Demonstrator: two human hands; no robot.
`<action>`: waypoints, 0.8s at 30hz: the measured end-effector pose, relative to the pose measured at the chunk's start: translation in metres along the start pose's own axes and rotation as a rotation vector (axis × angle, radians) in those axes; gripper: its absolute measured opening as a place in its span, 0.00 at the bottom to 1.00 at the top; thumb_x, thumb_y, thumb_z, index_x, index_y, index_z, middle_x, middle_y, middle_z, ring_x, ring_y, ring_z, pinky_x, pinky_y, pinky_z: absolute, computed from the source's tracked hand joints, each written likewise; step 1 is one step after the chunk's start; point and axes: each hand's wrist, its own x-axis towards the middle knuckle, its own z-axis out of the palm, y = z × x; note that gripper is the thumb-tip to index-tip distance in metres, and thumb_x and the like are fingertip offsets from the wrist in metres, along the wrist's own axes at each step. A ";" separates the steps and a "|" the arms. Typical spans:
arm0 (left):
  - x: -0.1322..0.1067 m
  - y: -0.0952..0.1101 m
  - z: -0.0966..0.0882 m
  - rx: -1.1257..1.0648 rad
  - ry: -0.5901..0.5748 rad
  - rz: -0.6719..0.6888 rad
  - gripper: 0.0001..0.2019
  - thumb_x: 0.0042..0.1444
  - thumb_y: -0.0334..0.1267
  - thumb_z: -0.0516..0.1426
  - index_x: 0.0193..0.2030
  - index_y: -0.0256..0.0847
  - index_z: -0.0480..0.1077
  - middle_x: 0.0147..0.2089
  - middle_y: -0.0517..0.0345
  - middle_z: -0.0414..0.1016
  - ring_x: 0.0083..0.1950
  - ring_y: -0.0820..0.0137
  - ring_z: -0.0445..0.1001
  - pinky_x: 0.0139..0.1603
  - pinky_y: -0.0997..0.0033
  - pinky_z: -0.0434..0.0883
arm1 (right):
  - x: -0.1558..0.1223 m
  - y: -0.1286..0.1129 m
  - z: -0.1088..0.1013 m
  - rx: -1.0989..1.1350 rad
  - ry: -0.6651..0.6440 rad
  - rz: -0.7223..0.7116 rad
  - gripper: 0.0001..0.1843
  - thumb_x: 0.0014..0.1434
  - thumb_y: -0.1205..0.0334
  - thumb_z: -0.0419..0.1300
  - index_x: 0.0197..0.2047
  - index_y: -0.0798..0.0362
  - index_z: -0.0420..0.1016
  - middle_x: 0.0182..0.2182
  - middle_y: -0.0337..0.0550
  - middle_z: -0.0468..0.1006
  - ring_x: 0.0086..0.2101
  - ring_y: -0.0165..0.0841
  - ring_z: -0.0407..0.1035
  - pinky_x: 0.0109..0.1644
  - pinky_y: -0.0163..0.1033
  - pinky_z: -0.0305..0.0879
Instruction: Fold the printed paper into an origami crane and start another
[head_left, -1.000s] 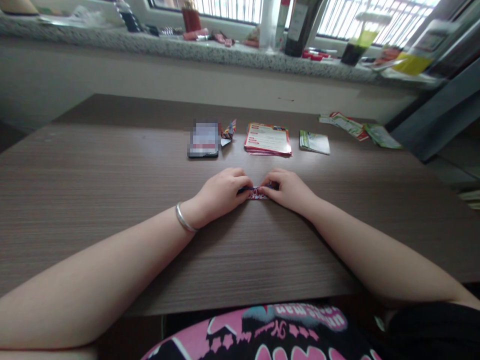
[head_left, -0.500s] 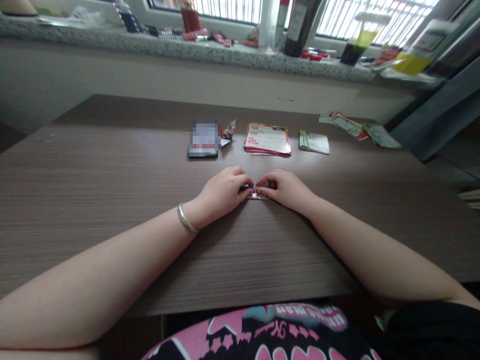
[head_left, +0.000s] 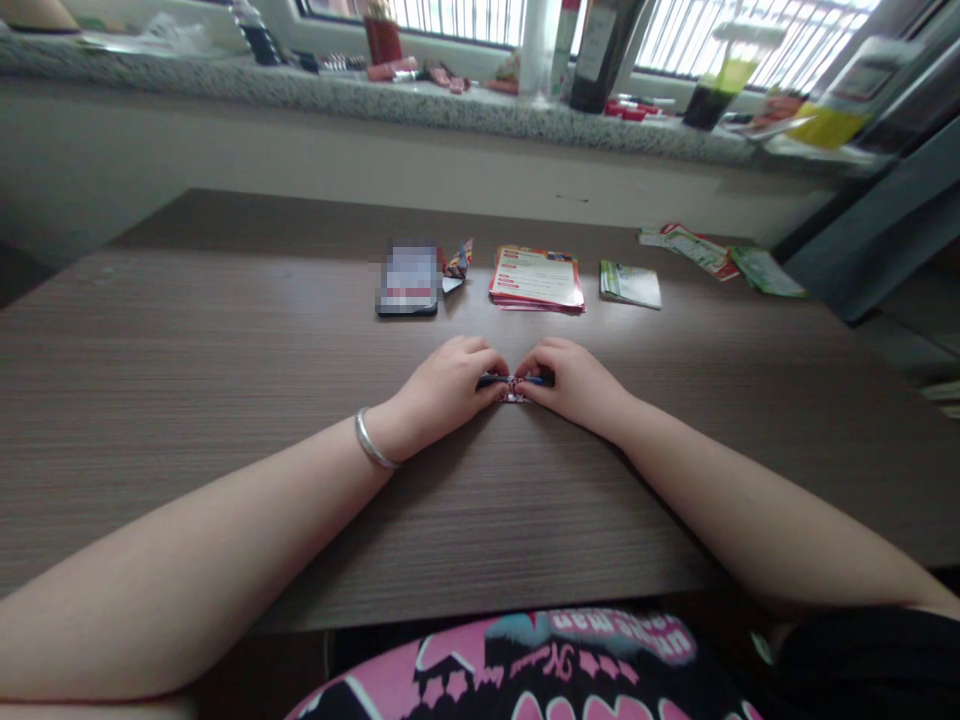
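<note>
A small folded piece of patterned paper [head_left: 514,387] lies on the brown wooden table [head_left: 225,340], near its middle. My left hand [head_left: 442,388], with a silver bangle at the wrist, pinches the paper's left end with curled fingers. My right hand [head_left: 574,381] pinches the right end the same way. The fingertips of both hands nearly meet over the paper, so only a narrow red, white and blue strip of it shows between them.
Behind my hands lie a phone [head_left: 408,279], a small folded paper figure [head_left: 456,265], a stack of red-and-white leaflets [head_left: 537,279], a green-and-white stack [head_left: 630,284] and more leaflets [head_left: 701,247] at the far right. A cluttered granite window sill [head_left: 420,98] runs beyond the table.
My hands have drawn closer together over the paper, and less of it shows than a second ago. Nothing else on the table has moved.
</note>
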 end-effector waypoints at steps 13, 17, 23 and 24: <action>-0.001 0.004 -0.005 0.098 -0.038 0.046 0.05 0.59 0.36 0.58 0.34 0.39 0.72 0.35 0.56 0.73 0.38 0.67 0.71 0.40 0.69 0.67 | -0.008 -0.006 -0.004 -0.195 -0.022 -0.031 0.07 0.59 0.58 0.61 0.37 0.53 0.75 0.33 0.43 0.77 0.37 0.36 0.68 0.40 0.38 0.59; -0.002 0.005 -0.004 0.160 -0.056 0.075 0.07 0.62 0.37 0.55 0.35 0.38 0.71 0.36 0.54 0.72 0.38 0.66 0.71 0.40 0.69 0.67 | -0.011 -0.009 -0.005 -0.303 -0.036 -0.097 0.10 0.63 0.57 0.58 0.36 0.53 0.76 0.35 0.45 0.77 0.38 0.37 0.69 0.41 0.39 0.59; -0.002 0.004 -0.004 0.224 -0.082 0.106 0.11 0.65 0.40 0.52 0.35 0.38 0.73 0.35 0.54 0.72 0.38 0.66 0.70 0.39 0.68 0.66 | -0.011 -0.010 -0.003 -0.318 -0.012 -0.099 0.11 0.64 0.57 0.57 0.36 0.52 0.77 0.34 0.44 0.77 0.36 0.35 0.69 0.38 0.38 0.59; -0.002 0.004 -0.005 0.227 -0.079 0.105 0.12 0.65 0.39 0.52 0.34 0.38 0.73 0.35 0.54 0.72 0.37 0.66 0.70 0.39 0.68 0.66 | -0.010 -0.010 -0.003 -0.291 -0.008 -0.098 0.10 0.63 0.58 0.58 0.35 0.52 0.77 0.34 0.44 0.77 0.36 0.35 0.70 0.38 0.38 0.59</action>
